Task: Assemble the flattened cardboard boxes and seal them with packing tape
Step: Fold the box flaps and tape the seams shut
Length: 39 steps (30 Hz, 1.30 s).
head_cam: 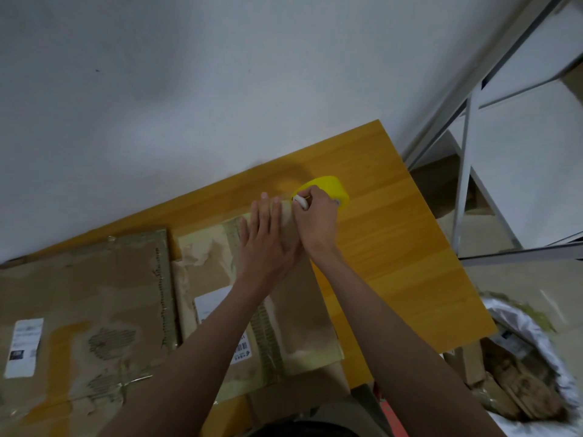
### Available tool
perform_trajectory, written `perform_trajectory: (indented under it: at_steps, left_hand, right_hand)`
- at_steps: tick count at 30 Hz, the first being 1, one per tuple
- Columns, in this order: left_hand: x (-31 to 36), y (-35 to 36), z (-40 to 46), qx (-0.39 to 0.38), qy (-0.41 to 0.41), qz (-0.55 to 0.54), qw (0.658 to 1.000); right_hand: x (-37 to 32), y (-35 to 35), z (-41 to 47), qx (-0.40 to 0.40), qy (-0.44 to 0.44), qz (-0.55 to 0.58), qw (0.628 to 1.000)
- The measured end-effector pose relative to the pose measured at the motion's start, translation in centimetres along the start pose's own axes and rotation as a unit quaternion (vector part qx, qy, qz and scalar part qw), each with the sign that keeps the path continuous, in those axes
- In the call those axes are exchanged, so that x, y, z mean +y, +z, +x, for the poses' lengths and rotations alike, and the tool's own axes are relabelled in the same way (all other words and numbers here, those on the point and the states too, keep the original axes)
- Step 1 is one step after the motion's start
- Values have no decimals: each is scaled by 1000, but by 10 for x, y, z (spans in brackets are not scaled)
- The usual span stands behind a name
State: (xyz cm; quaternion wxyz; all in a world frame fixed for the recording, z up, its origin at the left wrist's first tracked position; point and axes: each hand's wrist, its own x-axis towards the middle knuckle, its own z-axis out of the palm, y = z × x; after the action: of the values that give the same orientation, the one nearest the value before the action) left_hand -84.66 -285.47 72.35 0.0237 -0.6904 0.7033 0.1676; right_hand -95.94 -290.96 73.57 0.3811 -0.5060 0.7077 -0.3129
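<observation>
On the yellow wooden tabletop [394, 234], far left, lies a big flat worn brown cardboard box [85, 310], not made yet. Next to it sits a smaller brown cardboard box [303, 310] with tape along its top. The left hand [268, 244] presses flat on it, fingers straight. The right hand [317, 220] grips a small white cutter [299, 201] at the yellow tape roll [331, 187]. I think this strip is nearly done.

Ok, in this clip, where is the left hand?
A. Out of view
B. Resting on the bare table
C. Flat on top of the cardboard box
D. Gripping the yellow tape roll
C: the left hand lies with straight fingers on the cardboard box, while the right hand holds the yellow tape roll at the box's far edge.
</observation>
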Motion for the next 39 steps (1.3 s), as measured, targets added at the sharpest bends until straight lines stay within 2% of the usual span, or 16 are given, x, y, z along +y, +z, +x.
perform_trajectory:
  at_steps: [14,20,27,29,30,32,33,34,36,39]
  left_hand:
    - [-2,4,-1,25,-3,-1,1000]
    - [-4,7,0,23,3,-12,1000]
    - [-3,8,-2,26,6,-12,1000]
    - [-1,7,-3,30,5,-13,999]
    - [1,6,-3,31,4,-16,999]
    - [6,5,-2,25,0,-15,1000]
    - [8,5,-2,21,-3,-11,1000]
    - [9,4,-1,18,-7,-7,1000]
    - [11,4,1,12,-12,-1,1000]
    - [10,3,2,8,-11,3,1000]
  right_hand:
    - [20,-13,-10,-63,10,-86,994]
    - [72,-29,-15,-133,89,-128,979]
    - [117,-26,-7,-167,166,-177,955]
    - [119,-26,-3,-142,169,-196,955]
    - [116,-29,0,-86,166,-180,966]
    - [108,-40,7,66,112,-110,985]
    - [104,-47,13,112,63,-85,988]
    - [100,-53,21,116,15,-79,990]
    - [90,-62,38,46,-82,-116,989]
    - [78,-60,65,-94,-191,-200,956]
